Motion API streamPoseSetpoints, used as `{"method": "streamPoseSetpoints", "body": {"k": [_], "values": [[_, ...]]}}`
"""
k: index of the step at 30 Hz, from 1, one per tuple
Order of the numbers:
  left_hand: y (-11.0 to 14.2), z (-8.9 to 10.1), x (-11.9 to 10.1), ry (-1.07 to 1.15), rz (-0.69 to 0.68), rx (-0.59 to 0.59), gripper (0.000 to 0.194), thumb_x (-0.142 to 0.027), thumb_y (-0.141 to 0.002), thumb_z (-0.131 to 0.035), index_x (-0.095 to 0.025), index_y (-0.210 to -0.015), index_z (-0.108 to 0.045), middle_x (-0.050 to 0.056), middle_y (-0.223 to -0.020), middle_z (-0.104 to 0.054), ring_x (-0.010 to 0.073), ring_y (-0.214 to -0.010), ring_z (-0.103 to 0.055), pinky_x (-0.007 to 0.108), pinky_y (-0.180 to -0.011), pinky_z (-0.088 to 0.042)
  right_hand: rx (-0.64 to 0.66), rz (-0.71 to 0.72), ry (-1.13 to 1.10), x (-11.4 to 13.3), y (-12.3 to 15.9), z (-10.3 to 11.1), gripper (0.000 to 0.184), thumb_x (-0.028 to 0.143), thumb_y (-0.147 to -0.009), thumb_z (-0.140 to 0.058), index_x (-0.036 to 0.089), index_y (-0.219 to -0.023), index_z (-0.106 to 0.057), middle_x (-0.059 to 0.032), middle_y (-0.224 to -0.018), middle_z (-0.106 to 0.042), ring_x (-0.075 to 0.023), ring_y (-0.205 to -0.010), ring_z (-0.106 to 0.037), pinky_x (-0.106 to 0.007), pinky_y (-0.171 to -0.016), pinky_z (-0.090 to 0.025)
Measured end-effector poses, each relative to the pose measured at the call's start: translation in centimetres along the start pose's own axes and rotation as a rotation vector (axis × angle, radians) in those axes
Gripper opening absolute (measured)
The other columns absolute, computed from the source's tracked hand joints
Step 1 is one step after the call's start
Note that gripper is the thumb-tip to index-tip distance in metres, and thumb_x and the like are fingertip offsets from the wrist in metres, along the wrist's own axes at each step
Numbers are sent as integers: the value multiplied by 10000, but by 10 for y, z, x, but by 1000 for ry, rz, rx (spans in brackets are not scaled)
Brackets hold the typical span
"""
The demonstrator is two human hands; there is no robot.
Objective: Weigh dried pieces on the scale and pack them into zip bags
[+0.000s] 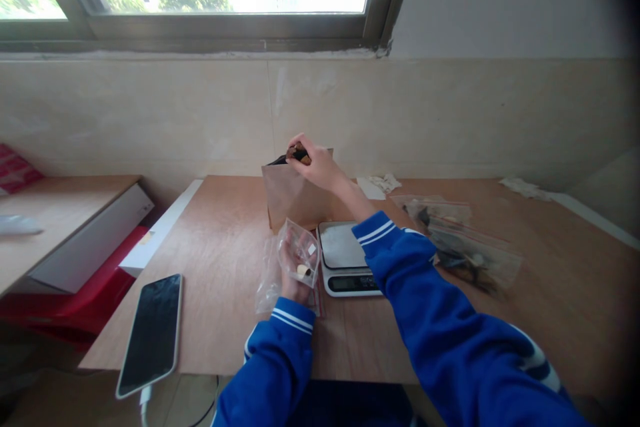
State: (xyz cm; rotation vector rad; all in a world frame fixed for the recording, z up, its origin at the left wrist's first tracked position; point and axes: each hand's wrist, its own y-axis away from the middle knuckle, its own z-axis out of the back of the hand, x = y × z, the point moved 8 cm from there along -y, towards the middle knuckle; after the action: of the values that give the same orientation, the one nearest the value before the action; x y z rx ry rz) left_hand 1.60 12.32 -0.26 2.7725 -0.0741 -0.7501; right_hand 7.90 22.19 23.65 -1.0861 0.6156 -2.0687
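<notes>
The person's right hand [316, 163] has its grip around some dark brown pieces [299, 155] at the mouth of the paper bag [293, 193], standing upright, probably for easy reach. The left hand [291, 283] is gripping a clear bag [301, 240], seemingly cupped from below so it won't sag, beside the scale [344, 240] on the table [220, 247].

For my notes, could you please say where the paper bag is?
In the head view, the paper bag stands near centre, behind and left of the scale, the right hand at its top.
</notes>
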Motion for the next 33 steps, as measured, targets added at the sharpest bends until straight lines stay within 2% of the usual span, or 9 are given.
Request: {"method": "streamPoseSetpoints", "body": {"k": [4, 7, 11, 13, 17, 24, 28, 33], "values": [[-2, 2, 1, 2, -8, 0, 497, -451, -848, -562, -291, -1312, -481, 75, -1158, -615, 158, -774, -664, 280, -677, -553, 154, -64, 101, 4, -3, 1, 207, 322, -842, -509, 154, -933, -588, -41, -865, -660, -159, -747, -577, -244, -681, -391], [-3, 2, 1, 0, -10, 0, 519, -460, -855, -550, -282, -1334, -456, 82, -1181, -606, 159, -808, -662, 278, -706, -550, 279, -124, 172, 6, -7, 4, 221, 329, -829, -534, 139, -906, -617, -47, -880, -665, -148, -757, -572, -220, -636, -365], [-4, 3, 2, -3, 1, 15, 483, -464, -867, -528, -280, -1311, -485, 65, -1127, -626, 142, -782, -653, 258, -685, -543, 603, -251, 218, 2, -1, -5, 295, 422, -818, -565, 153, -876, -670, -25, -832, -681, -127, -686, -561, -211, -576, -338], [-5, 4, 2, 2, -3, 12, 468, -457, -869, -526, -278, -1301, -497, 64, -1116, -631, 141, -778, -653, 257, -680, -542, 683, -283, 208, 1, 2, -7, 320, 452, -825, -565, 173, -916, -690, -19, -859, -700, -121, -690, -569, -206, -576, -342], [-7, 6, 3, 22, -4, 3, 462, -440, -868, -535, -267, -1295, -502, 72, -1141, -629, 154, -819, -660, 269, -702, -548, 611, -284, 286, 4, 1, -6, 385, 505, -847, -545, 174, -950, -713, -46, -901, -722, -137, -741, -593, -211, -588, -351], [-6, 7, 2, 36, -7, -17, 429, -427, -873, -529, -256, -1267, -528, 73, -1154, -629, 166, -868, -663, 263, -703, -555, 441, -267, 512, 20, 1, -10, 494, 551, -911, -424, 165, -889, -730, -106, -854, -727, -187, -703, -622, -260, -579, -345], [-4, 6, 3, 23, -1, -21, 426, -421, -879, -522, -261, -1274, -528, 67, -1114, -644, 153, -813, -667, 251, -680, -551, 280, -230, 623, 28, 2, -5, 487, 481, -971, -320, 179, -893, -693, -102, -897, -714, -218, -804, -641, -275, -648, -377], [-7, 8, 3, 17, -4, 14, 448, -429, -876, -524, -266, -1293, -513, 65, -1087, -650, 144, -770, -664, 249, -656, -547, 189, -164, 645, 25, 9, -10, 394, 378, -991, -320, 150, -961, -640, -112, -1007, -685, -228, -970, -602, -294, -798, -396]]}}
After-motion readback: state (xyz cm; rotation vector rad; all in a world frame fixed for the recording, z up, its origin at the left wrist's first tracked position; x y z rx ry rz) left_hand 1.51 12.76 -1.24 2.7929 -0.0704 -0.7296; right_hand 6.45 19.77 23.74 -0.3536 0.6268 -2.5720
